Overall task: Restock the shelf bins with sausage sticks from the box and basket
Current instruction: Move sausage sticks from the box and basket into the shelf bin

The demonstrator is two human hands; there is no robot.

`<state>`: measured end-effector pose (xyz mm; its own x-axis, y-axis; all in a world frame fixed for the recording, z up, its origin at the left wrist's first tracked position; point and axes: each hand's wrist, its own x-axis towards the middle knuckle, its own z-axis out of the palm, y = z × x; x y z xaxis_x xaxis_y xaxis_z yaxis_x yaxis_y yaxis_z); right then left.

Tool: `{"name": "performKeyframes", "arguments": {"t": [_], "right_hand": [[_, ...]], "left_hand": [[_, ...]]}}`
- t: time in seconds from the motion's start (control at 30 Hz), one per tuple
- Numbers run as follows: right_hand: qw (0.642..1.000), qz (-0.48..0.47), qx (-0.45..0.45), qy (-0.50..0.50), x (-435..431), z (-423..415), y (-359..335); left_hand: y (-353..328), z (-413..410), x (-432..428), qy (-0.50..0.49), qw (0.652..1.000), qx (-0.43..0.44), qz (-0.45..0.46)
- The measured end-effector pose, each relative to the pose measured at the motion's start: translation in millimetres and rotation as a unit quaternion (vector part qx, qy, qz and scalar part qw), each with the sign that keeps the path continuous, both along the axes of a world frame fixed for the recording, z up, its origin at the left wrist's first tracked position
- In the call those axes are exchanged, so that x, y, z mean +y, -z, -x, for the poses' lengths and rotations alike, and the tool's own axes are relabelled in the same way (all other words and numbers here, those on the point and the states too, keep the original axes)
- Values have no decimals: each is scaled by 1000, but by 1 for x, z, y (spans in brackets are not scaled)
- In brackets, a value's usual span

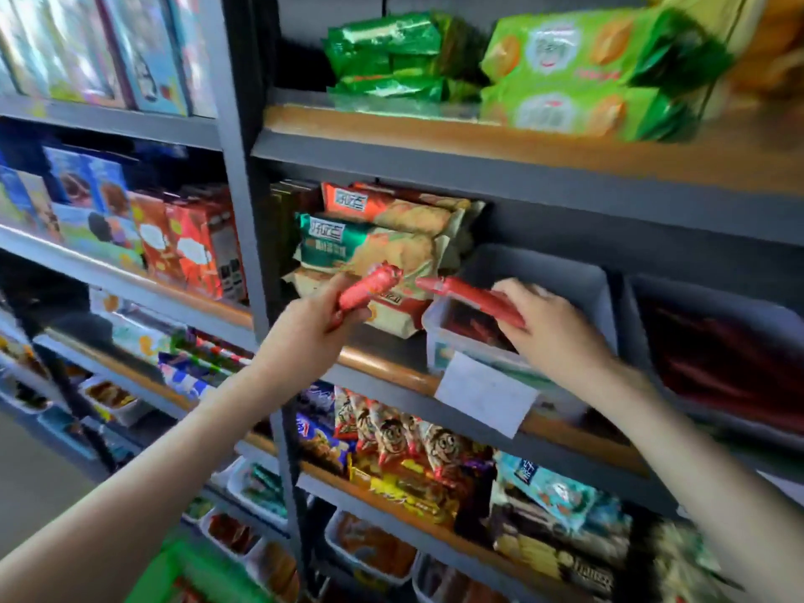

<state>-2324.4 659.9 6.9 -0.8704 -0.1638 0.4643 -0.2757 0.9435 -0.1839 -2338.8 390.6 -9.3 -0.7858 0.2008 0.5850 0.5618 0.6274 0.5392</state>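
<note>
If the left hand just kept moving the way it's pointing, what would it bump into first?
Probably the stacked biscuit packs: the left hand grips a sausage stick whose tip points up at them. Depth is hard to judge, though.

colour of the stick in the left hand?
Red. The sausage stick shows best in the head view.
</note>
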Motion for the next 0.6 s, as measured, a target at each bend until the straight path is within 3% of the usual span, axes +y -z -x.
{"name": "performKeyframes", "arguments": {"t": [0.2,0.43,0.53,0.6], "right_hand": [[978,-19,-202,48,58,12,-3],[994,98,-17,43,98,-14,-26],[987,149,-13,61,103,-28,-30],[987,147,-23,56,100,-37,-29]], "left_hand": [[-23,21,61,78,978,123,152],[-39,43,147,29,929,173,327],[-26,60,175,50,916,163,363],[-13,70,186,100,893,112,425]]}}
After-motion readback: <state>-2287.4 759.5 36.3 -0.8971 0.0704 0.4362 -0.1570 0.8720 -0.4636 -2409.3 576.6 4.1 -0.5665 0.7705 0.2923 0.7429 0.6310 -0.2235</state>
